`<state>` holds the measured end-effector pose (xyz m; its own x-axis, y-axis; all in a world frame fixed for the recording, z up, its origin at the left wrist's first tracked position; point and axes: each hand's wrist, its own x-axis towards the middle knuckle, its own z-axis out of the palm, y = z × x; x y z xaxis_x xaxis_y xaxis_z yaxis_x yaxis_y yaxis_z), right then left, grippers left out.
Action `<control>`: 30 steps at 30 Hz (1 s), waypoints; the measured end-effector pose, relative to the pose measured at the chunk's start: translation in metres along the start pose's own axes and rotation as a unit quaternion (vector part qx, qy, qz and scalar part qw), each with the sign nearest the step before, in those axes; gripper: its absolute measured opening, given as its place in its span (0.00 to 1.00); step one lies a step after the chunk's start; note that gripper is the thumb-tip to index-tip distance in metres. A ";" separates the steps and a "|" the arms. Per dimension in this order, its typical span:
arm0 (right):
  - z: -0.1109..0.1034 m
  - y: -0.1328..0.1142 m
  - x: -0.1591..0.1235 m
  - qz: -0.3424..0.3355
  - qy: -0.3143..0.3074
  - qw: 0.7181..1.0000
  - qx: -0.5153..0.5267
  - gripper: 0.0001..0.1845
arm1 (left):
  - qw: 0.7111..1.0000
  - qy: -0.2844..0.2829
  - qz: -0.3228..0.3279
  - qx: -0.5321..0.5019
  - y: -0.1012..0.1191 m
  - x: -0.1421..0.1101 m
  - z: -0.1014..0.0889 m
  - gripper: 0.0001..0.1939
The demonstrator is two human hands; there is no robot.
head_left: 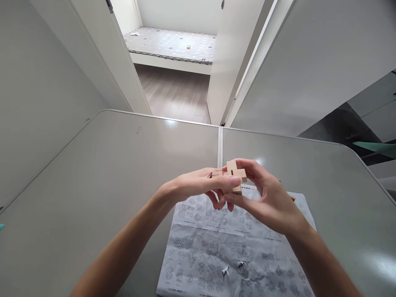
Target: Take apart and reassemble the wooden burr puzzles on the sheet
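Between both hands, above the table, is a wooden burr puzzle (238, 175) of pale interlocking blocks. My left hand (213, 181) grips it from the left, its thumb lying across the front and its other fingers curled beneath. From the right, my right hand (262, 192) holds the puzzle with the thumb below and the fingers behind. Parts of the puzzle are covered by the fingers. Under the hands lies a creased instruction sheet (213, 243) printed with small diagrams of block assemblies.
The grey folding table (123, 165) has a metal seam (220, 144) down its middle. Partly hidden behind my right hand, a small wooden piece (292, 198) lies by the sheet. Past the table's far edge, an open doorway shows a bed (173, 43). A white door (235, 53) stands beside it.
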<state>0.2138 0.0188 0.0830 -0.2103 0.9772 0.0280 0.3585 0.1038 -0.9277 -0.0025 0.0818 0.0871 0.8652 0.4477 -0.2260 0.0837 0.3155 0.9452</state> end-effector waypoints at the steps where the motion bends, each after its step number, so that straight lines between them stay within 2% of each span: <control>1: -0.002 0.002 0.001 0.007 0.010 1.000 0.015 0.33 | 1.000 -0.003 -0.003 -0.004 0.000 0.000 0.000 0.29; 3: -0.006 0.006 0.005 0.015 0.042 0.998 0.050 0.36 | 1.000 0.000 -0.006 -0.016 -0.001 0.001 0.001 0.29; 6: -0.015 0.007 0.009 0.018 0.084 0.992 0.096 0.37 | 0.999 0.039 -0.029 -0.012 -0.003 0.003 0.003 0.32; 10: -0.022 0.006 0.013 0.036 0.107 0.986 0.121 0.36 | 0.987 0.094 -0.076 0.110 -0.004 0.000 0.000 0.37; 12: -0.023 0.007 0.014 0.044 0.105 0.986 0.124 0.37 | 0.966 0.114 -0.084 0.215 -0.007 -0.003 -0.005 0.37; 15: -0.022 0.007 0.013 0.042 0.084 0.989 0.115 0.37 | 0.917 0.153 -0.090 0.357 -0.015 -0.007 -0.015 0.32; 19: -0.020 0.007 0.010 0.033 0.048 0.994 0.091 0.37 | 0.853 0.174 -0.110 0.480 -0.026 -0.007 -0.024 0.23; 24: -0.018 0.007 0.005 0.025 0.018 0.998 0.059 0.37 | 0.828 0.166 -0.091 0.527 -0.031 -0.007 -0.027 0.27; 30: -0.017 0.002 0.000 0.024 0.020 0.998 0.053 0.38 | 0.813 0.152 -0.101 0.552 -0.036 -0.009 -0.029 0.32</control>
<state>0.2296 0.0225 0.0879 -0.1580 0.9874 -0.0036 0.2679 0.0394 -0.9627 -0.0278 0.0907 0.0486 0.6303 0.7194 -0.2917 0.7474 -0.4609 0.4784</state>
